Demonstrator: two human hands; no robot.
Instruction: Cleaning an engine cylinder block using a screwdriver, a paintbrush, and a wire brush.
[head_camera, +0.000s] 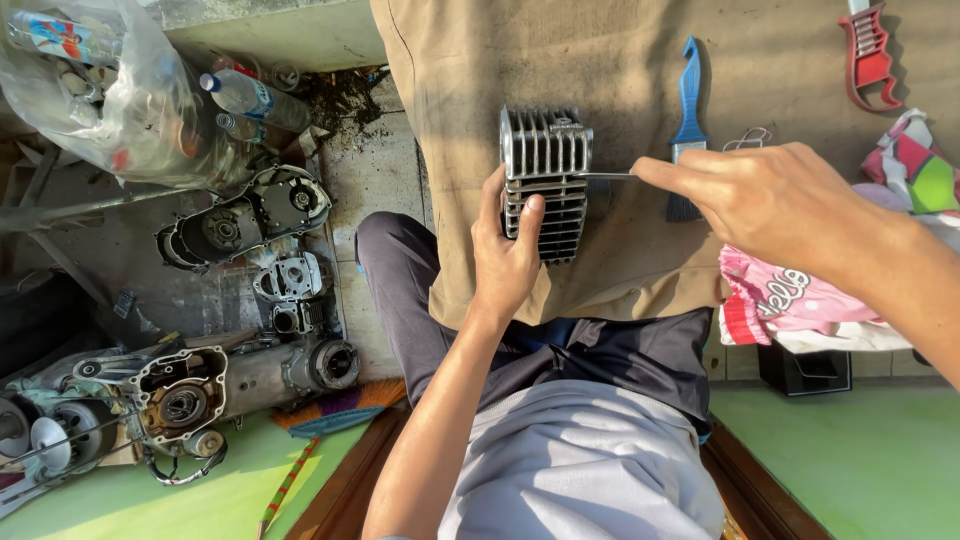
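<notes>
The left hand (507, 252) is closed around a finned grey metal engine cylinder (543, 180), fingers wrapped behind its left side and the thumb pressed against the fins on the front face; the cylinder is held upright above a tan cloth (620, 70) that covers the surface ahead of the person's lap. The right hand (765, 195) pinches a thin metal rod-like tool (603, 176) between thumb and forefinger, the remaining fingers curled; the tool lies level and its tip touches the right edge of the cylinder at about mid-height. What kind of tip the tool has cannot be told. On the cloth just behind the right hand lies a blue-handled brush (688, 100), its bristle end partly hidden by the knuckles, with a small wire clip (748, 138) beside it. A red plastic-handled tool (868, 55) lies at the far right corner of the cloth. Crumpled pink and multicoloured rags (790, 300) sit under the right forearm. To the left, on the floor, lie dismantled engine parts: an open crankcase cover (250, 215), a smaller cylinder-head casting (288, 280) and a long engine casing (200, 385). A clear plastic bag (110, 90) of bottles rests at the upper left.
</notes>
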